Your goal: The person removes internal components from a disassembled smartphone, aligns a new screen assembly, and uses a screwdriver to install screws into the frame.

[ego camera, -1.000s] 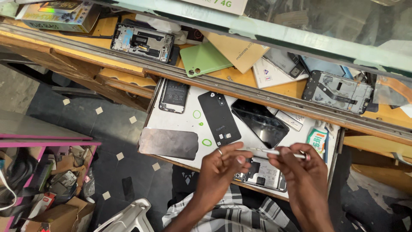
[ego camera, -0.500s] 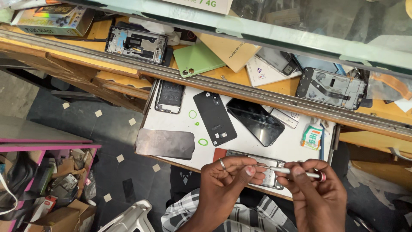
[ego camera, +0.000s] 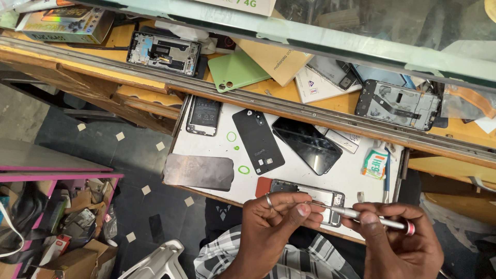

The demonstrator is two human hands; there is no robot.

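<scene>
The opened phone (ego camera: 310,199) lies at the near edge of the white work tray (ego camera: 206,150), directly under both hands. Beyond it lie a black back cover (ego camera: 258,140), a dark screen panel (ego camera: 307,144), a battery-backed phone (ego camera: 203,114) and a grey metal plate (ego camera: 199,172). The left hand (ego camera: 274,222) pinches the phone's near edge. The right hand (ego camera: 398,243) grasps a silver screwdriver (ego camera: 361,214), its tip touching the phone.

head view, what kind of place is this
Most likely a phone repair stall. An opened phone lies on the white work board, the right hand holds a small screwdriver over it, and bare phone frames lie about.
</scene>
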